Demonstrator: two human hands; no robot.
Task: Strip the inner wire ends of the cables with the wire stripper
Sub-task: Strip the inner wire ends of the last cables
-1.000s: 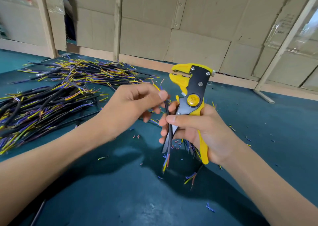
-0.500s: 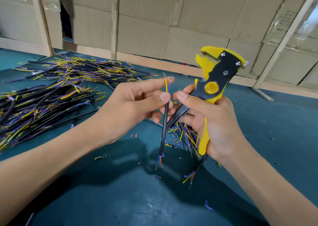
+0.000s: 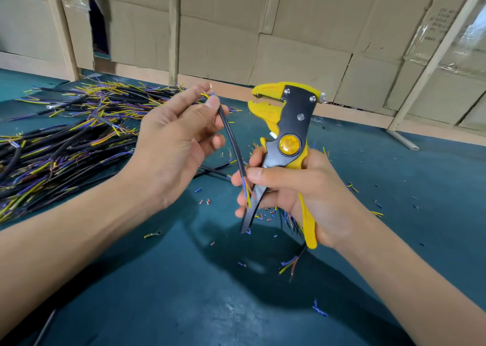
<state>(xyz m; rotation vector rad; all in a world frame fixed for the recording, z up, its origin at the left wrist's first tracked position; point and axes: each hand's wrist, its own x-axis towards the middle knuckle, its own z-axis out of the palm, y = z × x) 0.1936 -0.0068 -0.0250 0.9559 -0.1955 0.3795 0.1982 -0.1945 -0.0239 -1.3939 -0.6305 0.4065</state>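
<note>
Many cables (image 3: 52, 145) are being kept piled at left | cable (image 3: 231, 137) is being pinched by left hand (image 3: 173, 140), now flipped, unstripped end at right thumb | wire stripper (image 3: 286, 135) is being gripped by right hand (image 3: 297, 195), now upright, mouth open, ready.

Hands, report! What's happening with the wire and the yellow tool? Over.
Left hand pinches cable near top end. Right hand grips stripper, thumb on cable's lower end. Stripper mouth open, nothing in it.

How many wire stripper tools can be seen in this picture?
1. The yellow and black wire stripper is held in the right hand. Another could lie hidden under the cable pile.
</note>
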